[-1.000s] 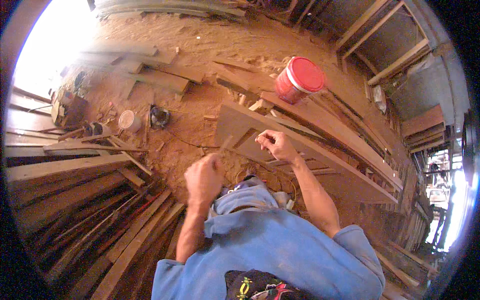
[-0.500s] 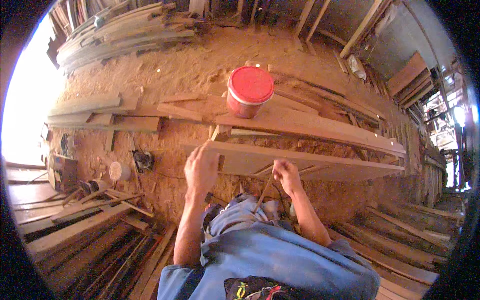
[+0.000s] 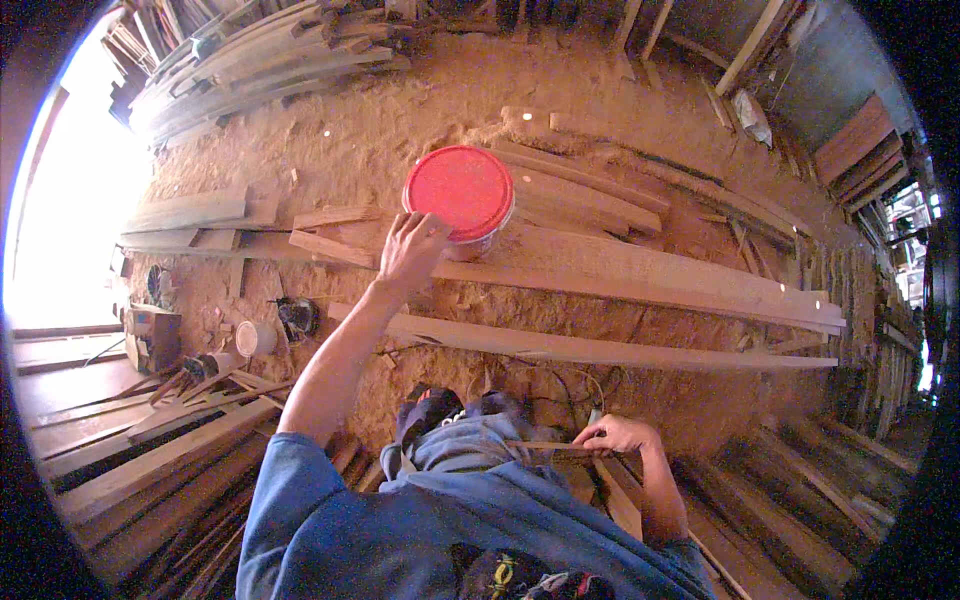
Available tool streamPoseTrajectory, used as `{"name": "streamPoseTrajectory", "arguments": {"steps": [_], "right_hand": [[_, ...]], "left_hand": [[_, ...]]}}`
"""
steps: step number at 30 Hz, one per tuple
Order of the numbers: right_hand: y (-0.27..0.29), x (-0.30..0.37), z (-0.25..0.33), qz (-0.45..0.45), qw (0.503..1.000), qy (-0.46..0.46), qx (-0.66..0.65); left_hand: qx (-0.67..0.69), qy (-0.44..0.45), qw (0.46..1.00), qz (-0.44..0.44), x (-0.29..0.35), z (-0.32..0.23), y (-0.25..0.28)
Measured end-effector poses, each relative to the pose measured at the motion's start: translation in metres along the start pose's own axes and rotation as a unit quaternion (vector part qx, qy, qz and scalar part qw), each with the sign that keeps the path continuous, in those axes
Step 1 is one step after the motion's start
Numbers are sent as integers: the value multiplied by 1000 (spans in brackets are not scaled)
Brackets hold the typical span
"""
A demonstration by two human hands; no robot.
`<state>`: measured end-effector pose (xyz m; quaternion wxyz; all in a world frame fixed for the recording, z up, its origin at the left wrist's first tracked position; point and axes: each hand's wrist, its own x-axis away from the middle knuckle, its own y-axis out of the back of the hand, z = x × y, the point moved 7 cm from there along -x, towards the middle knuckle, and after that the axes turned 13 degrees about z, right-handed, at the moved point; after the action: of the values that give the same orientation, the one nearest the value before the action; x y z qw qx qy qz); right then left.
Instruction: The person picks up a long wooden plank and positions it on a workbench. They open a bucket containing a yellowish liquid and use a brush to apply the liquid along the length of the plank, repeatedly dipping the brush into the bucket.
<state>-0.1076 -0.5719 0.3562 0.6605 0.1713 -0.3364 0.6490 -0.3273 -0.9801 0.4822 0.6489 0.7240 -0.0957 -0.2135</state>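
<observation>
both hands, in the head view, are well apart. the bucket stands near the left end of a long board, probably there because the broad face gives it a flat seat. your left hand reaches out to it, fingers slightly bent over the near edge of the red lid; with the thumb hidden, you cannot tell whether they grip or only rest. your right hand sits low on your right, thumb and fingers pinched on one end of a thin strip, perhaps held sideways to clear your reaching arm. a narrow plank runs between you and the board.
</observation>
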Motion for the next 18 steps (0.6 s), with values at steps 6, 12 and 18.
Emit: {"name": "streamPoseTrajectory", "arguments": {"steps": [6, 12, 18], "right_hand": [[15, -2, -40, -98, 994, 49, -18], [32, 0, -48, -194, 972, 29, -129], [26, 9, -23, -260, 958, 35, -115]], "left_hand": [[16, -34, 999, 16, -12, 0, 12], [81, -37, 996, 12, -15, 6, 44], [157, 159, 973, -58, 6, 72, 57]]}}
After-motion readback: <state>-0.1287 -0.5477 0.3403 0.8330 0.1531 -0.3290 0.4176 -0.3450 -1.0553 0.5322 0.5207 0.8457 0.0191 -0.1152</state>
